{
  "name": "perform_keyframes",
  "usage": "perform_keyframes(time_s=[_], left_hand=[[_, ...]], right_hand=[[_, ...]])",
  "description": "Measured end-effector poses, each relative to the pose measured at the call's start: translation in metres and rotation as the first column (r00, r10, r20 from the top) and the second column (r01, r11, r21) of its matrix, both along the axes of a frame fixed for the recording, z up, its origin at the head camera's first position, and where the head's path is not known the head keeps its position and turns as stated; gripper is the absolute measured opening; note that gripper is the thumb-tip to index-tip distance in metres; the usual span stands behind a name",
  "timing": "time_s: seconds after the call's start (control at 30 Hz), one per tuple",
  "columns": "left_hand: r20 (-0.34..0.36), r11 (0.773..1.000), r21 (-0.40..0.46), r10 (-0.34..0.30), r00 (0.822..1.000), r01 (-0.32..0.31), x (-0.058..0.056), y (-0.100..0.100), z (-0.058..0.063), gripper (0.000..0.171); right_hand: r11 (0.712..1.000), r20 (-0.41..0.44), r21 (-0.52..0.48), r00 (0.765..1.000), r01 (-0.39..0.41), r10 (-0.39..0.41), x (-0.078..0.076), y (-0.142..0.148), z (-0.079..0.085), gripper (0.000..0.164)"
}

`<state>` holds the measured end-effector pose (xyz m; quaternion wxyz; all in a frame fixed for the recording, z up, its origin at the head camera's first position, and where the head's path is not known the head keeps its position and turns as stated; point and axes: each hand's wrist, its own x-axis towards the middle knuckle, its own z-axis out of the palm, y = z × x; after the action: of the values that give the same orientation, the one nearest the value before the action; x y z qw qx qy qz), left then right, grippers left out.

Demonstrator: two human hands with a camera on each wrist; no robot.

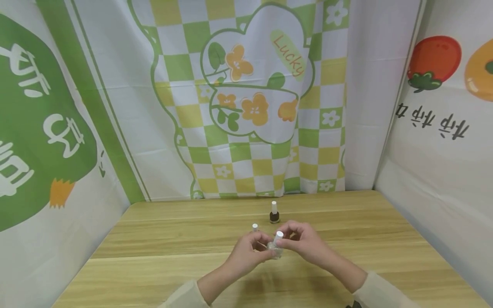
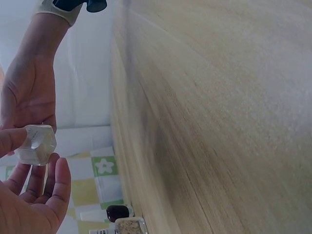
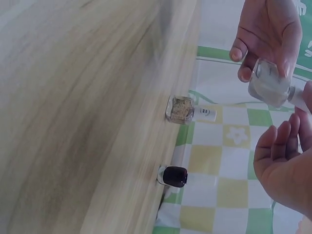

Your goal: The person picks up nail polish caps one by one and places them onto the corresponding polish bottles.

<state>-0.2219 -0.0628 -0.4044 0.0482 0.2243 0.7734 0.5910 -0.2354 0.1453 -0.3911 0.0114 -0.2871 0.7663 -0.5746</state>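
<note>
Above the table, my left hand grips the glass body of a nail polish bottle between thumb and fingers. My right hand pinches its white cap. In the right wrist view the bottle is tilted and its contents look pale or clear. A glitter nail polish bottle with a white cap stands on the table; my left hand mostly hides it in the head view. Farther back stands a dark nail polish bottle, also with a white cap.
The wooden table runs back to a green and yellow checked cloth. Printed white cloths hang at the left and right sides. A small dark object shows by the right sleeve.
</note>
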Motion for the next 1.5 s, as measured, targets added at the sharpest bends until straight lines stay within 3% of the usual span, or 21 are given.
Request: perform_keyframes(time_s=[0.37,0.8,1.23,1.5], left_hand=[[-0.024,0.998,-0.045,0.036,0.999,-0.037,-0.0021,0.0033,-0.0022,0.019],[-0.004,1.0,0.014,0.008,1.0,-0.008,-0.0019,0.0024,-0.0008,0.021],[-0.007,1.0,0.027,0.014,1.0,-0.014,0.0005,0.0042,0.0007,0.021],[0.0,1.0,0.02,0.011,1.0,-0.011,-0.0009,0.0059,0.0027,0.022]], right_hand=[[0.996,0.018,0.008,0.996,0.085,-0.085,0.0011,-0.0043,-0.0036,0.019],[0.998,-0.038,-0.023,0.997,-0.064,0.063,-0.0013,0.0021,-0.0025,0.019],[1.0,-0.034,-0.027,0.999,0.001,-0.002,-0.0002,-0.0001,-0.0051,0.011],[0.999,-0.087,-0.042,0.996,0.012,-0.016,-0.002,0.0002,-0.0048,0.012]])
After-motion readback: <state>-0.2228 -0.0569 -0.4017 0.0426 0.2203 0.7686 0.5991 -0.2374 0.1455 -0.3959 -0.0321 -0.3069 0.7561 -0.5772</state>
